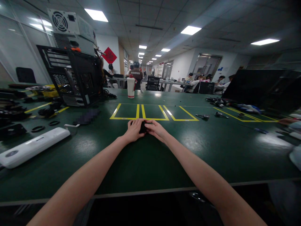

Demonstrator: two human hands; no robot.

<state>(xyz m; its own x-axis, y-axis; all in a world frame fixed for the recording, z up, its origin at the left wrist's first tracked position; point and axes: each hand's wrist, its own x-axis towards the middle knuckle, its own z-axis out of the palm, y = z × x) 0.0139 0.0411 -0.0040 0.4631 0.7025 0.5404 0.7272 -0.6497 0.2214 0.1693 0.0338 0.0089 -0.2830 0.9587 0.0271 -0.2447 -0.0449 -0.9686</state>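
Between my hands, just above or on the green table (150, 163), is a small black object (142, 127); its kind cannot be made out. My left hand (134, 130) wraps over its left side, fingers closed around it. From the right, my right hand (156, 129) grips the same object with thumb and fingertips. Most of the object is hidden by the fingers. Yellow tape rectangles (154, 119) lie on the tabletop right beyond my hands.
At the left stand a black computer case (87, 83) with power supplies (70, 23) on top, and a long white device (35, 147). A white cup (131, 88) stands behind the tape. Two metal-tipped tools (203, 116) and a screwdriver (260, 130) lie right. A person's hand (288, 121) shows at the right edge.
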